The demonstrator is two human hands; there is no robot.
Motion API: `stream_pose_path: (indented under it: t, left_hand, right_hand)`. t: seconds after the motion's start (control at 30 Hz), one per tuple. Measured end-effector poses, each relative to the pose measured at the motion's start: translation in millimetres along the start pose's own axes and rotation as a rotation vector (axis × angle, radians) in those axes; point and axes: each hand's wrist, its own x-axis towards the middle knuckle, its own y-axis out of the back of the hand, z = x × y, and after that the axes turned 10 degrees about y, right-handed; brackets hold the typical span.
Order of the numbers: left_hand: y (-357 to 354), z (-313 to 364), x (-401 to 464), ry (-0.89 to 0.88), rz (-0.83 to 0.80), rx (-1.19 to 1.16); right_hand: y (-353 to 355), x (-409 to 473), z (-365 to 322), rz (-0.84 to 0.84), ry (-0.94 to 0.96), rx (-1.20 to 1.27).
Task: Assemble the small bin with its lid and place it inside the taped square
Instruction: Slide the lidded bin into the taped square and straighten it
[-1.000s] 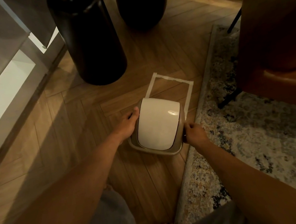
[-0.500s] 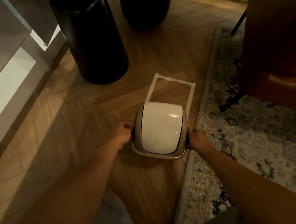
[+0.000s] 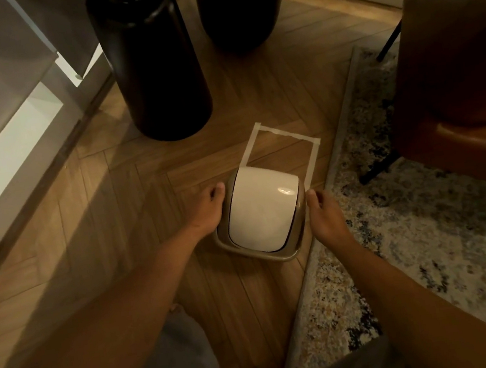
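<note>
The small bin (image 3: 253,252) has a tan body and a white swing lid (image 3: 262,212) fitted on top. It stands upright on the wood floor and covers the near part of the taped square (image 3: 286,134), whose far side and two side strips still show. My left hand (image 3: 210,211) lies against the bin's left side with its fingers loosely curled. A narrow gap separates my right hand (image 3: 324,214), which is open, from the bin's right side.
Two tall black vases (image 3: 154,62) (image 3: 239,5) stand just beyond the square. A patterned rug (image 3: 428,236) borders it on the right, with a brown leather chair (image 3: 451,63) on it. White cabinets (image 3: 2,129) run along the left.
Both hands gripped the bin's sides before. The right hand has since come off the bin and the left hand's hold has loosened. The bin has barely shifted.
</note>
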Motion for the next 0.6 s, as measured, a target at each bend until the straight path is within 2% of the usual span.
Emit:
stream_pose_path:
  t: [0.1,0.17,0.23,0.33,0.6]
  left_hand:
    - [7.3,0.6,-8.6,-0.125,-0.158,-0.022]
    - [10.9,1.1,-13.6,-0.186,-0.251,0.036]
    - [11.9,0.6,-16.5,-0.238,-0.274,0.090]
    - [11.7,-1.2,-15.6,-0.225,-0.236,0.116]
    - [8.0,-2.2,-17.1,-0.212,-0.182,0.133]
  right_hand:
    - [4.6,-9.6,-12.7,-0.011,0.257,-0.074]
    - [3.6,-17.4,-17.4,-0.083,0.403,-0.094]
    - [-1.1,-24.7,-16.7,-0.191,0.393,-0.122]
    - [-9.0,-33.0,-10.7,-0.298,0.348,-0.175]
    - [-18.8,-31.0,-5.5,-0.266,0.394,-0.252]
